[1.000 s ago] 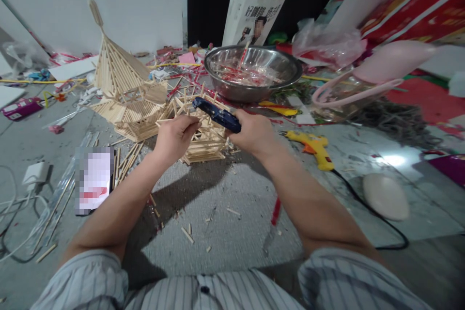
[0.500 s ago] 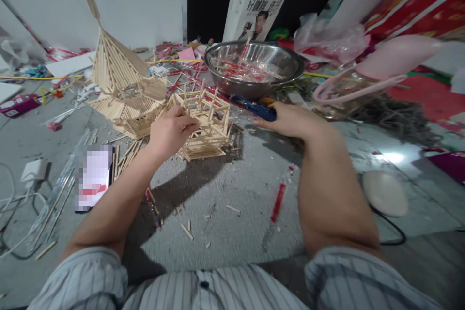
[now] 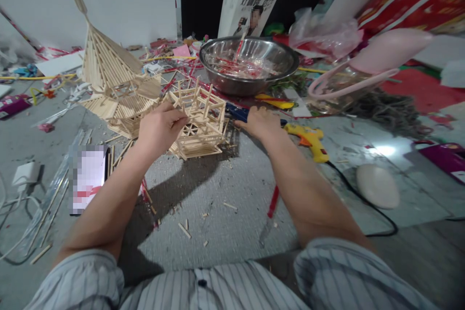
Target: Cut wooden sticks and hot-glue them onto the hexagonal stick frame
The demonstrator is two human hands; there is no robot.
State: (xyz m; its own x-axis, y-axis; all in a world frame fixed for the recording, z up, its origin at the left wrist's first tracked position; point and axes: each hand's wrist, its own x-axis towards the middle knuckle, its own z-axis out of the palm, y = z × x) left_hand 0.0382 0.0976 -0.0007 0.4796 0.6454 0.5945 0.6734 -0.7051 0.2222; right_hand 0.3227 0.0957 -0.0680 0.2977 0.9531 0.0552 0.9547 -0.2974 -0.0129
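Note:
A small frame built of wooden sticks (image 3: 201,123) stands on the grey floor in front of me. My left hand (image 3: 158,128) is pinched on a thin stick at the frame's left side. My right hand (image 3: 259,123) rests low at the frame's right, fingers closed round a blue-handled tool (image 3: 237,112) that lies close to the floor. A taller stick-built roof model (image 3: 112,82) stands just behind and to the left of the frame.
A steel bowl (image 3: 249,64) with red scraps sits behind the frame. A yellow glue gun (image 3: 308,139) with black cord lies right of my hand, a phone (image 3: 87,178) to the left. Loose sticks, offcuts, a charger and cables litter the floor.
My right hand has lowered the blue tool from above the frame to the floor at its right. My left hand has stayed at the frame's left side.

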